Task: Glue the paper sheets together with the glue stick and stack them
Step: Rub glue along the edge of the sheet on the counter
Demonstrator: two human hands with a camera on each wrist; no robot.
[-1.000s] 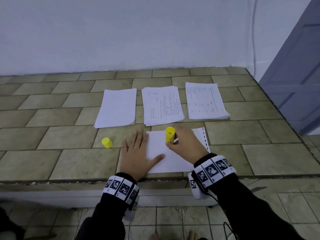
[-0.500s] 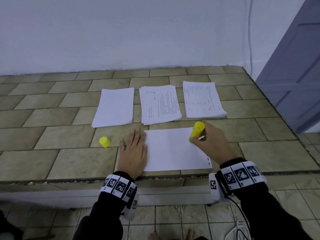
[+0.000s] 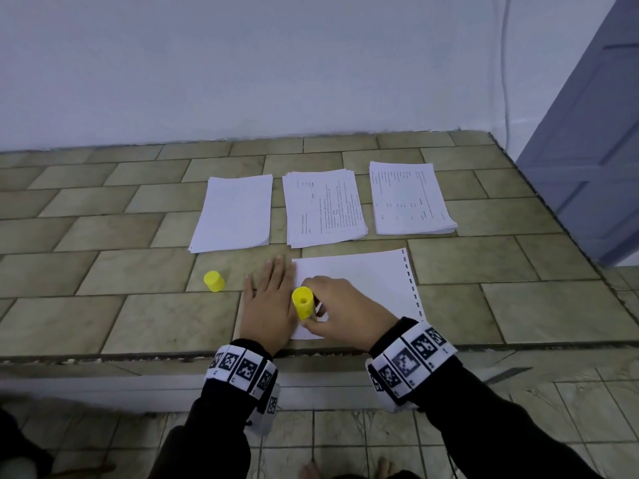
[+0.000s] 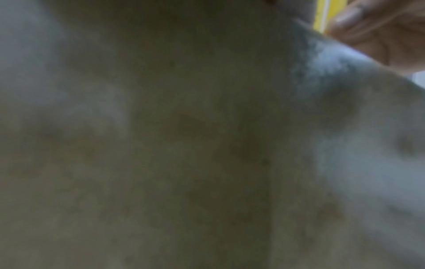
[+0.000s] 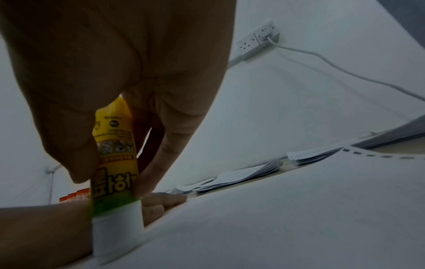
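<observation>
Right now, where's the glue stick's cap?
In the head view the yellow cap stands alone on the tiled surface, just left of the left hand.

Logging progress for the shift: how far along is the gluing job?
Done: the cap is off and set aside on the tiles. In hand: the right hand grips the glue stick, its tip on the near sheet, which the left hand presses flat. Left: joining a second sheet and stacking; three piles wait behind.
</observation>
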